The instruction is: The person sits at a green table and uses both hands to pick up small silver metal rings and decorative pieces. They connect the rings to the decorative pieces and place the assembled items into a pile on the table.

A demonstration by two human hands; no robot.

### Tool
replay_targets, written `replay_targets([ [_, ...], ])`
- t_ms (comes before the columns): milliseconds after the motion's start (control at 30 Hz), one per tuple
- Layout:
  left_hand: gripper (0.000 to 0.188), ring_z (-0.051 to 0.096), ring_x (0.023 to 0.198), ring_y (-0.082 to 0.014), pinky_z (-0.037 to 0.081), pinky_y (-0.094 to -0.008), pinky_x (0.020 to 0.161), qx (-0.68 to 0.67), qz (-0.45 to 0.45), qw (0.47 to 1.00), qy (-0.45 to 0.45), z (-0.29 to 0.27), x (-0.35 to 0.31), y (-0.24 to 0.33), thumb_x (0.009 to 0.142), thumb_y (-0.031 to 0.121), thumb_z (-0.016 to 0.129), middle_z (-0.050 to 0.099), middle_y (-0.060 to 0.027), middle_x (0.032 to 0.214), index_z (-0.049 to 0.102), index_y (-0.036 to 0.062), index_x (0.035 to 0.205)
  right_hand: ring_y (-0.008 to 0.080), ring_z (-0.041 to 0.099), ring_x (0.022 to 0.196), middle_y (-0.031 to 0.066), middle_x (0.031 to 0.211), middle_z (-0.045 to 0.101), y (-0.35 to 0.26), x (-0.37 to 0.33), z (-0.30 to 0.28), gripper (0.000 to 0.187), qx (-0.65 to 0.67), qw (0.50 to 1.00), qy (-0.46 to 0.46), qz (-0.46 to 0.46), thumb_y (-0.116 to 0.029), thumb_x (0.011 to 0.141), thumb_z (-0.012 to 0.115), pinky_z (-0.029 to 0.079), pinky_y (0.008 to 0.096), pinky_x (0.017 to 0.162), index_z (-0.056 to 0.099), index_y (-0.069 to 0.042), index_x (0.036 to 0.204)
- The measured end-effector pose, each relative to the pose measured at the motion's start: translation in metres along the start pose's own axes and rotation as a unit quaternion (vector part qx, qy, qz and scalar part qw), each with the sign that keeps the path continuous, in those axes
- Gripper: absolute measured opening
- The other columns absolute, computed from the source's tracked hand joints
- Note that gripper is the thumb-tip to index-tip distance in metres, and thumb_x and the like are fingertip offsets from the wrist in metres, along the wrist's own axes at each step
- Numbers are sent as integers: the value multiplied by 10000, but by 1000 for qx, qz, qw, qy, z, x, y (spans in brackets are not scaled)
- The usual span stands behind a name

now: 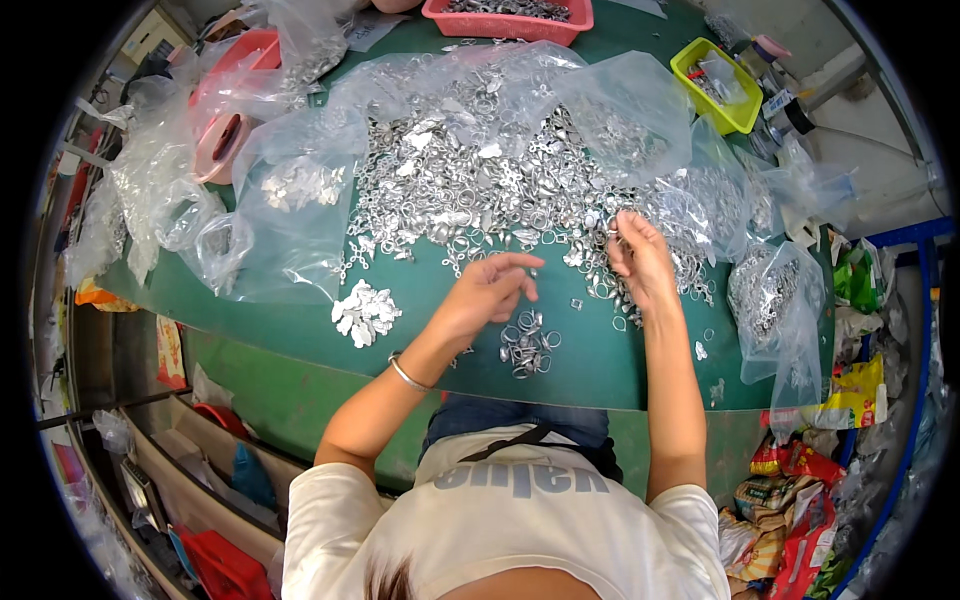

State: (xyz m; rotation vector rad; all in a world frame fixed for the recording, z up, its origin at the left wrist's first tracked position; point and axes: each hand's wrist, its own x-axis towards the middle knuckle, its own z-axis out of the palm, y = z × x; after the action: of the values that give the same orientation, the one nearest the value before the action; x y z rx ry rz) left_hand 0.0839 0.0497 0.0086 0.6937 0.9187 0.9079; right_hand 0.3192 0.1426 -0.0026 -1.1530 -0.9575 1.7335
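Nearest, at 6 o'clock: my white shirt (500, 530), with the near edge of the green tabletop (600, 375) just beyond. Green surface for moving shows around the small piles and beside my right forearm. Left to right: flat silver pieces (366, 314), piled at 9 o'clock; my left hand (490, 292), at centre, index finger stretched, others curled, whether around a piece I cannot tell; silver rings (527, 345), piled between 4 and 5; the mixed silver heap (450, 190), at 12; my right hand (645, 258), between 2 and 3, fingertips bunched at the heap's border, contents indiscernible. Clear bags (290, 265) flank the heap. Room: wooden compartments (215, 510), between 7 and 8; pink tray (505, 28), 12; yellow-green tray (738, 122), between 1 and 2; blue frame (905, 233), 3.
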Motion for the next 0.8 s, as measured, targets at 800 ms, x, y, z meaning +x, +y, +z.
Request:
replay_targets([
  [800,192,599,884,-239,516,-389,763,-335,-55,936,-89,2,5,-51,965,172,497,586,-104,1026,609,25,1018,274,513,982,133,1031,571,18,-47,69,296,-364,829,-34,-423,-224,953,457,426,337,808,577,27,1053],
])
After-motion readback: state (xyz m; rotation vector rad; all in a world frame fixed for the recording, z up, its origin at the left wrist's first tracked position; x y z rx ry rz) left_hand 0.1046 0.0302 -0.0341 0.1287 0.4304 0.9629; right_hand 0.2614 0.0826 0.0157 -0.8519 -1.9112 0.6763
